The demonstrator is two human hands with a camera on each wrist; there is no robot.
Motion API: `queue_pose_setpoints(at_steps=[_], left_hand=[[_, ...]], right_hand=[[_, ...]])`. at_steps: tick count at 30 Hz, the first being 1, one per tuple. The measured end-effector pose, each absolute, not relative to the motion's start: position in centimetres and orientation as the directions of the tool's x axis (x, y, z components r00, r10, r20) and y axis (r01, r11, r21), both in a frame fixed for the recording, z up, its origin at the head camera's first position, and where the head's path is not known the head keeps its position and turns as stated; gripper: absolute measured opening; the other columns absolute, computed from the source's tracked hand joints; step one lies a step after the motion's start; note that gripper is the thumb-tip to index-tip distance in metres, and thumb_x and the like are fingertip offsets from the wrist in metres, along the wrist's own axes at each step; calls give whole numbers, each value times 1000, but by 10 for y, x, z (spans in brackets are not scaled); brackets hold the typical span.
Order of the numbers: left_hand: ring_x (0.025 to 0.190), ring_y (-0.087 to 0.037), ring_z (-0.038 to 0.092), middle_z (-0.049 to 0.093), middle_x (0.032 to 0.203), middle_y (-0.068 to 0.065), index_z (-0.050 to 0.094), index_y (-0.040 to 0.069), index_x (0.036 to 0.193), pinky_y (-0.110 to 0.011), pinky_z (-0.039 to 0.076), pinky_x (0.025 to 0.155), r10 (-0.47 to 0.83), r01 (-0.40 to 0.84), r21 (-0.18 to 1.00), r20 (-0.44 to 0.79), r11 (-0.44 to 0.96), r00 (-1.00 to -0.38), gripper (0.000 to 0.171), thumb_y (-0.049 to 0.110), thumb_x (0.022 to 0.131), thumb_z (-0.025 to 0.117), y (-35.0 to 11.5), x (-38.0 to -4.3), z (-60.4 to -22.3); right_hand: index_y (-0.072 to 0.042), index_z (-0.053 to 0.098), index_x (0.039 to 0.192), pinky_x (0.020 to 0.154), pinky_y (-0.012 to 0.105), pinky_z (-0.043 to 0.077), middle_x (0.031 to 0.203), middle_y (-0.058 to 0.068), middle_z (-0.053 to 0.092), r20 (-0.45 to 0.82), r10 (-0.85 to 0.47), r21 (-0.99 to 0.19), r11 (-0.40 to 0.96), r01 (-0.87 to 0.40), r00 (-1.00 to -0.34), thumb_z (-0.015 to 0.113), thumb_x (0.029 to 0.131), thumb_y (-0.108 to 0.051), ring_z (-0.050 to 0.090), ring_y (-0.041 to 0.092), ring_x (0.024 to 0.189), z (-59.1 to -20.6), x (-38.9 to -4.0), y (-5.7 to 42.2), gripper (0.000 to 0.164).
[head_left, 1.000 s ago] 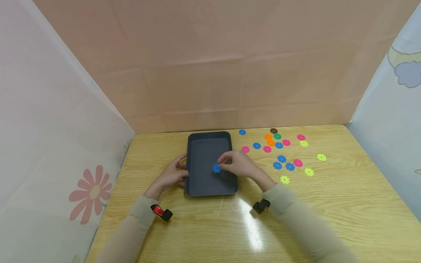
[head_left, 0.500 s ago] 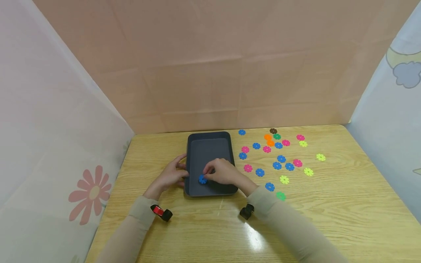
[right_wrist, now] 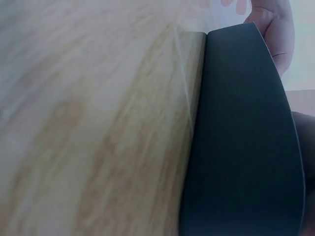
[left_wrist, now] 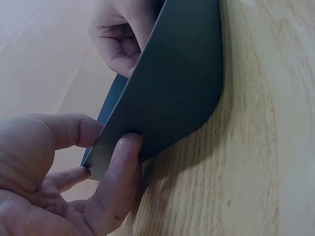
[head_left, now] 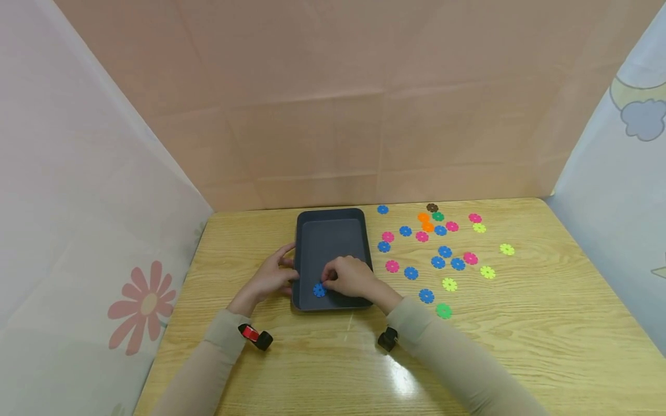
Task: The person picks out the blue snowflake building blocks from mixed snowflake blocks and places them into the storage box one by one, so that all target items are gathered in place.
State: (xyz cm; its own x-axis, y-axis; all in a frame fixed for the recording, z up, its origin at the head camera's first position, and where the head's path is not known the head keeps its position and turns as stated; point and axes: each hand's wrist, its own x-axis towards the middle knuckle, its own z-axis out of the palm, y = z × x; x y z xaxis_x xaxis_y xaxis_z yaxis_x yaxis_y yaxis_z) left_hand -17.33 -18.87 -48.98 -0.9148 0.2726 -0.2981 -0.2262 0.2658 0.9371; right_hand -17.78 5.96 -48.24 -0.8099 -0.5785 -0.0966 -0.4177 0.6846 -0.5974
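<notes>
A dark grey tray [head_left: 333,231] lies on the wooden table. My left hand [head_left: 270,275] holds its left wall; in the left wrist view, one fingertip meets the rim while other fingers press the outer side. Over the tray's near part, my right hand [head_left: 350,276] pinches a blue notched disc [head_left: 319,290] by its edge, low over the tray floor. Whether the disc touches the floor I cannot tell. In the right wrist view the tray's outer wall [right_wrist: 241,132] hides most of the right hand and the disc.
Loose notched discs lie scattered right of the tray, among them a pink one [head_left: 392,266], a yellow one [head_left: 507,249], a green one [head_left: 444,311] and a brown one [head_left: 432,207]. A pink-beige cloth backdrop [head_left: 322,144] stands behind the table, with pale patterned walls at both sides.
My right hand has moved left and nearer to me inside the tray with the blue disc, lowering slightly at the end. Discs formerly behind the right arm now show. The left hand stays put.
</notes>
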Motion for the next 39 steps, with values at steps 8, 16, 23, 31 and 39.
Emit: queue_pose_setpoints(at_steps=[8,16,23,31,39], left_hand=[[83,-31,71,49,131,-31,26,12,165,-44,63,63,283,-219,942,-290,256,-914,86,-1,90,65,-190,-172,-489],[87,-32,70,49,132,-30,28,14,165,-45,63,65,270,-225,937,-298,268,-916,85,-1,90,65,-192,-171,-489],[85,-30,69,51,132,-27,29,17,165,-43,63,64,261,-231,935,-302,269,-917,86,0,89,65,-191,-171,-488],[88,-30,70,51,132,-27,28,17,165,-44,63,64,270,-228,937,-299,265,-915,86,0,89,65,-190,-173,-491],[91,-32,69,50,133,-30,27,14,165,-45,63,64,278,-218,940,-290,262,-916,86,-1,89,64,-188,-172,-489]], right_hand=[[-19,79,92,72,33,54,86,-15,72,-66,-593,-600,666,-443,-802,79,93,-25,64,6,80,-476,-179,63,7],[-19,80,94,69,29,53,85,-13,72,23,-588,-646,609,-461,-809,78,94,-22,65,5,77,-469,-186,71,4],[-15,79,101,68,33,50,91,-7,71,108,-510,-739,533,-412,-854,78,94,-19,65,20,81,-459,-201,84,8],[-12,77,110,66,36,49,99,-2,72,134,-406,-790,507,-345,-904,76,96,-24,58,27,74,-446,-224,109,19],[-9,73,123,101,49,46,116,7,69,89,-223,-913,372,-169,-971,73,98,-32,58,28,115,-451,-253,138,34]])
